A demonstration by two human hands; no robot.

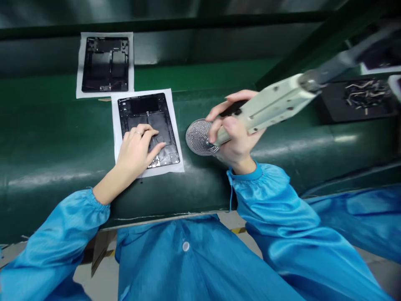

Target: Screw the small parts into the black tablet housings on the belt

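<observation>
My right hand point(236, 140) is wrapped around a pale electric screwdriver point(269, 106), which slants down to the left. Its tip is over a round metal screw tray point(197, 136) dotted with small holes. On the left, my left hand point(138, 146) rests on an opened tablet point(144, 106), its thumb apart from slightly bent fingers and nothing visible in its grasp. Dark inner parts show in this tablet, which lies on a white sheet point(171, 169); my hand hides its lower left area.
Behind it, a second opened tablet point(105, 65) lies on another white sheet. A black tray point(335, 102) with tangled cables or small parts sits at the right. The green worktop point(62, 175) ends just before my lap. Beside me on the right is blue clothing point(363, 213).
</observation>
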